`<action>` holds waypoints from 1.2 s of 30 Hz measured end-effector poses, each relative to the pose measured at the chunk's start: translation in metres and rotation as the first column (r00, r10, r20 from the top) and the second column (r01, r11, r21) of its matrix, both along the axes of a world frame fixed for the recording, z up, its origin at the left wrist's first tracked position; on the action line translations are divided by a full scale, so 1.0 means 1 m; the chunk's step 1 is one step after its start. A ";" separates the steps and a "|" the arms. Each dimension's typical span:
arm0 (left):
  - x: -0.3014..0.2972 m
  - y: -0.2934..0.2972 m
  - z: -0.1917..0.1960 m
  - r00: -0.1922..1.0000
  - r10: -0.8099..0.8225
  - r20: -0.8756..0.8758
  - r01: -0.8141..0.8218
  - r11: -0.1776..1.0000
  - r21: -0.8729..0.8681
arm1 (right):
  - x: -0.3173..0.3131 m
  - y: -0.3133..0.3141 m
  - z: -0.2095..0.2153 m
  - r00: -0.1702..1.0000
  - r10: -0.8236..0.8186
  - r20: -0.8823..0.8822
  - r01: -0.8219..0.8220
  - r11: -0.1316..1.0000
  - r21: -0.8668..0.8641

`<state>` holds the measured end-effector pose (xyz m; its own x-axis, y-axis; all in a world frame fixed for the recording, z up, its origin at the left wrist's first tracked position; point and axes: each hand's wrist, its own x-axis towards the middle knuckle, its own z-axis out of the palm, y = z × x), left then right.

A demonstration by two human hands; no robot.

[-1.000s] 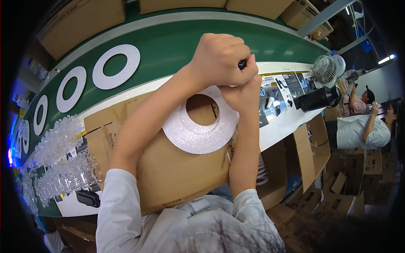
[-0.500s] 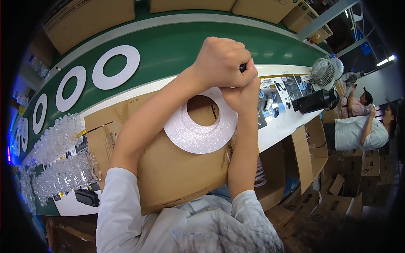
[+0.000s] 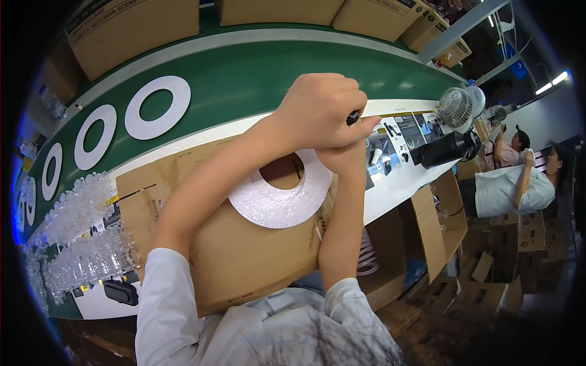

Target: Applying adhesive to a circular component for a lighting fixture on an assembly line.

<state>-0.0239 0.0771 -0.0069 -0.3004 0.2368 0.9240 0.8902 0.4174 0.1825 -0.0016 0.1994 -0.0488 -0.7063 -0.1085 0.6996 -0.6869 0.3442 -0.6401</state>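
My left hand [image 3: 320, 110] is raised over the work, closed in a fist round a thing with a small round black end [image 3: 352, 118]. The rest of that thing is hidden in the grip. Right below and against it, my right hand [image 3: 342, 157] is closed too, its fingers mostly covered by the left. Under my crossed wrists, a glittery white ring [image 3: 268, 209] with a raised inner rim lies on a brown cardboard box [image 3: 244, 262]. My forearms hide part of the ring.
Several flat white rings [image 3: 174, 113] lie on the green table [image 3: 244, 79]. Clear plastic pieces [image 3: 91, 259] and a black case [image 3: 121, 292] are at left. A black cylinder [image 3: 442, 150], a fan [image 3: 455, 108] and an open carton [image 3: 448, 213] stand at right. Two people [image 3: 506, 186] are beyond.
Both hands have come down a little toward the white ring, still pressed together. The whole view has shifted slightly. My right hand is now more covered by the left.
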 end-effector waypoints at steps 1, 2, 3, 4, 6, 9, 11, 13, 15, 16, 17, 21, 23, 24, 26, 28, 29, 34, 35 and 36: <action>0.003 0.000 0.002 0.999 -0.015 0.051 0.018 0.999 -0.043 | 0.002 0.001 0.002 1.000 0.001 -0.010 -0.001 0.999 -0.043; 0.008 -0.005 0.003 0.984 -0.024 0.175 0.053 0.984 -0.168 | 0.000 0.010 -0.001 0.999 0.038 0.019 -0.039 0.999 0.026; 0.009 -0.004 0.006 0.984 -0.022 0.175 0.051 0.985 -0.165 | 0.001 0.014 0.001 0.999 0.040 0.020 -0.041 0.999 0.028; 0.009 -0.002 0.007 0.987 -0.084 0.135 0.099 0.990 -0.105 | 0.003 0.017 0.003 0.998 0.067 0.002 -0.067 0.998 -0.009; 0.012 -0.005 0.012 0.980 -0.122 0.157 0.145 0.979 -0.143 | -0.002 0.026 0.000 0.993 0.093 -0.072 -0.092 0.996 0.018; 0.011 -0.007 0.008 0.921 -0.143 0.363 0.192 0.976 -0.102 | 0.000 0.031 -0.015 0.998 -0.017 0.054 0.023 0.992 -0.122; 0.009 -0.012 0.005 0.848 -0.117 0.516 0.216 0.967 -0.135 | 0.001 0.019 0.003 0.997 0.075 0.010 -0.070 0.960 -0.271; 0.009 -0.012 0.010 0.756 -0.091 0.649 0.253 0.954 -0.161 | -0.004 0.030 -0.003 0.998 0.058 0.019 -0.054 0.983 -0.176; 0.006 -0.009 0.015 0.573 -0.058 0.818 0.361 0.913 -0.188 | -0.006 0.033 -0.006 0.999 0.044 0.014 -0.041 0.981 -0.190; 0.005 -0.007 0.013 0.569 -0.063 0.820 0.370 0.910 -0.187 | -0.005 0.034 -0.007 0.999 0.034 0.008 -0.032 0.979 -0.202; 0.004 -0.006 0.010 0.552 -0.077 0.830 0.359 0.921 -0.153 | -0.007 0.038 -0.011 1.000 0.024 0.011 -0.022 0.979 -0.203; -0.001 -0.007 0.001 0.567 -0.109 0.817 0.338 0.935 -0.110 | -0.014 0.047 -0.025 0.992 0.086 0.097 -0.077 0.993 -0.091; -0.003 -0.007 -0.002 0.570 -0.110 0.815 0.338 0.935 -0.110 | -0.014 0.045 -0.023 0.992 0.090 0.083 -0.084 0.994 -0.076; -0.004 -0.006 -0.003 0.575 -0.115 0.810 0.338 0.935 -0.107 | -0.014 0.044 -0.022 0.993 0.088 0.084 -0.081 0.994 -0.076; -0.003 -0.004 -0.003 0.575 -0.105 0.811 0.334 0.936 -0.115 | -0.014 0.042 -0.021 0.998 0.028 0.048 -0.021 0.990 -0.142; -0.004 -0.003 -0.005 0.577 -0.094 0.812 0.327 0.937 -0.124 | -0.014 0.040 -0.021 0.998 0.034 0.047 -0.026 0.987 -0.158; -0.005 -0.003 -0.010 0.625 -0.148 0.767 0.322 0.943 -0.080 | -0.014 0.040 -0.022 0.998 0.040 0.045 -0.032 0.984 -0.173; -0.007 -0.002 -0.012 0.681 -0.178 0.711 0.304 0.951 -0.053 | -0.014 0.041 -0.021 0.997 0.054 0.047 -0.045 0.983 -0.178; -0.007 -0.001 -0.011 0.687 -0.183 0.703 0.303 0.952 -0.049 | -0.014 0.041 -0.020 0.997 0.062 0.048 -0.052 0.981 -0.185; -0.007 -0.001 -0.012 0.692 -0.188 0.697 0.301 0.953 -0.041 | -0.014 0.041 -0.020 0.997 0.062 0.048 -0.052 0.981 -0.184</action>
<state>-0.0308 0.0761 -0.0189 -0.7428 0.5022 0.4428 0.6221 0.2734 0.7336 -0.0155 0.2407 -0.0692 -0.7393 -0.0236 0.6729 -0.6654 0.1791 -0.7247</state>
